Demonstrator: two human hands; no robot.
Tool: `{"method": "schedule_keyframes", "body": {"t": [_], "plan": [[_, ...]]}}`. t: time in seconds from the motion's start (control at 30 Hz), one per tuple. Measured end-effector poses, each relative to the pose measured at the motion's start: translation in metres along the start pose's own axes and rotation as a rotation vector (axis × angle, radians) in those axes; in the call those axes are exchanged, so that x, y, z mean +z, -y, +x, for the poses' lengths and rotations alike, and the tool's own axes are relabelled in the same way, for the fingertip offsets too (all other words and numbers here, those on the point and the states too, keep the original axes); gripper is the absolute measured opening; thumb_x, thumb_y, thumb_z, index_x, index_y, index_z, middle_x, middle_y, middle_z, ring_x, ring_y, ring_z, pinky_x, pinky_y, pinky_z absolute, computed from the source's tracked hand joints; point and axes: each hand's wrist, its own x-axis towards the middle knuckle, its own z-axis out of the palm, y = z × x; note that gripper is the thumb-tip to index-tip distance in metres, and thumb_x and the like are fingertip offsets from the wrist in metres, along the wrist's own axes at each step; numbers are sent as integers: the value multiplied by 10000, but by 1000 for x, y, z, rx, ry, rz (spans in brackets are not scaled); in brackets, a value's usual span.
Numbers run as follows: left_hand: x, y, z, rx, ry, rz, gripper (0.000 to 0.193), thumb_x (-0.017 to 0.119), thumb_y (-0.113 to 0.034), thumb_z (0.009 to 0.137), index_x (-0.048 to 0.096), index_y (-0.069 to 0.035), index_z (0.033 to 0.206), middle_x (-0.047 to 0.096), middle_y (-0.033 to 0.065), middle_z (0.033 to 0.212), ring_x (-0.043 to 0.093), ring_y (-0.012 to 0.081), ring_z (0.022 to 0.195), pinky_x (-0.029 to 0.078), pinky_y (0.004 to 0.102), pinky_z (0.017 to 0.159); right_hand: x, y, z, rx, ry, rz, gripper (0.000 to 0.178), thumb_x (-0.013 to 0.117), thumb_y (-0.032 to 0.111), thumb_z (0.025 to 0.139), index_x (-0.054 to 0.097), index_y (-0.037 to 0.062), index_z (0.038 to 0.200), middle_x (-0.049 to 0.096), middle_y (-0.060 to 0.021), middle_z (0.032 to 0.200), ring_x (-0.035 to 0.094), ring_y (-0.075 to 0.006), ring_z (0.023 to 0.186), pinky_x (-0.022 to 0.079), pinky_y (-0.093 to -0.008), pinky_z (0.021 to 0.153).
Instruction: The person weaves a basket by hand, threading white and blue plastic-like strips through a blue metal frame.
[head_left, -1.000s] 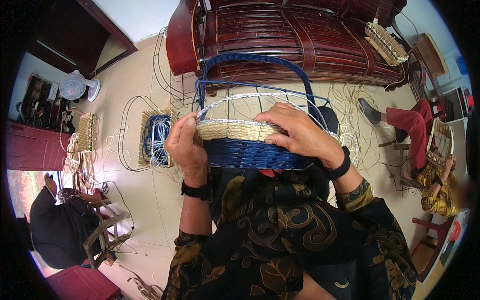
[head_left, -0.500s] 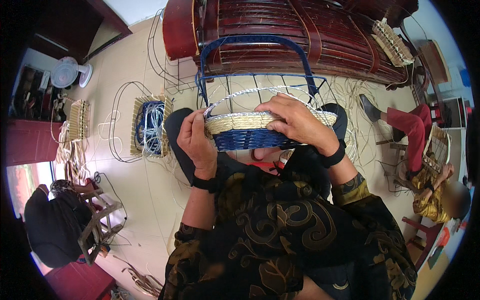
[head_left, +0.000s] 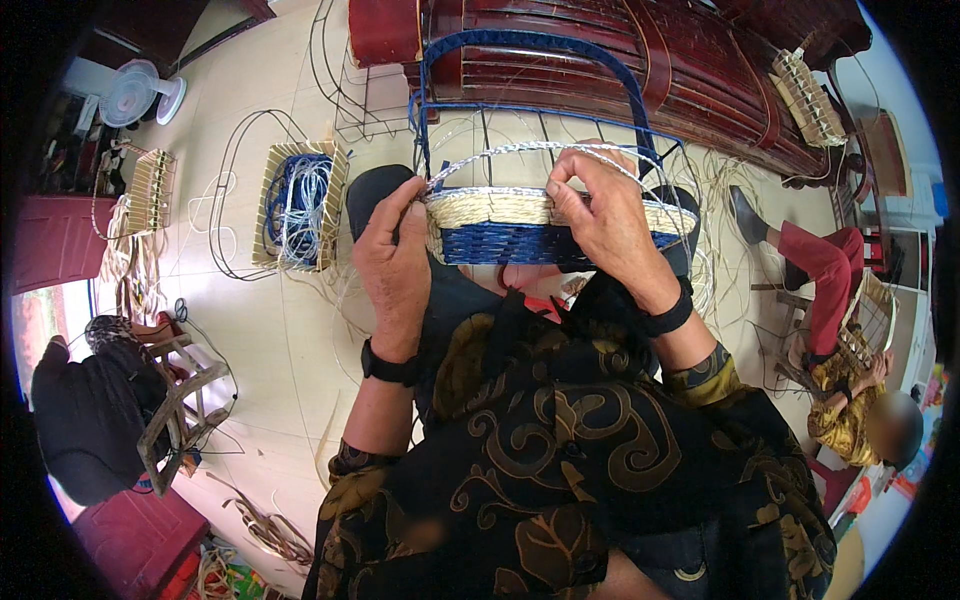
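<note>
A woven basket (head_left: pixel 510 243) with a blue lower band, a cream upper band and a tall blue handle (head_left: pixel 535 40) rests across my knees. Silver-white cord (head_left: pixel 490 152) runs along its rim and arcs loosely above it. At the left corner, my left hand (head_left: pixel 393 262) pinches the rim between thumb and forefinger. My right hand (head_left: pixel 612 225) is closed at the front rim, thumb and forefinger together on the edge; whether cord is also between them cannot be made out. Dark wire bars show at the basket's far side.
Left on the tiled floor stands a cream basket (head_left: pixel 340 165) filled with blue and white cord. Wire frames, loose strands and a fan (head_left: pixel 130 95) lie or stand about. A dark red wooden bench (head_left: pixel 545 75) is ahead. One person sits at the right, another in black at the left.
My right hand has shifted from gripping the front wall to a pinch at the rim. The view has tilted, and the basket sits slightly higher and further right in it.
</note>
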Motion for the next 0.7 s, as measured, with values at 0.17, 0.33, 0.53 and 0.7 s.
{"method": "schedule_keyframes", "body": {"t": [0.17,0.33,0.53,0.7], "plan": [[-11,-8,-5,16,20,84,264,522,-15,821,579,10,1078,635,103,905,589,133,804,452,239,730,-7,5,-4,73,31,292,88,543,98,835,524,13,823,548,-79,931,519,-189,862,416,-290,779],[-22,-30,-15,118,71,287,274,501,-5,821,567,30,1085,639,73,768,581,109,656,453,215,620,-10,14,-17,207,-69,768,165,491,151,898,527,4,833,591,-52,918,554,-106,816,450,-235,718],[7,-32,8,-303,473,-151,357,483,-31,828,485,48,1176,630,93,785,583,81,654,430,180,530,-29,27,-34,45,278,622,183,519,197,874,562,31,809,576,-71,730,546,-207,696,422,-307,702],[-1,-46,8,-194,510,86,119,522,36,755,584,5,852,591,96,929,545,153,734,433,242,679,-44,30,-52,-117,238,632,167,558,209,843,597,48,861,576,-78,747,549,-241,699,409,-327,708]]}}
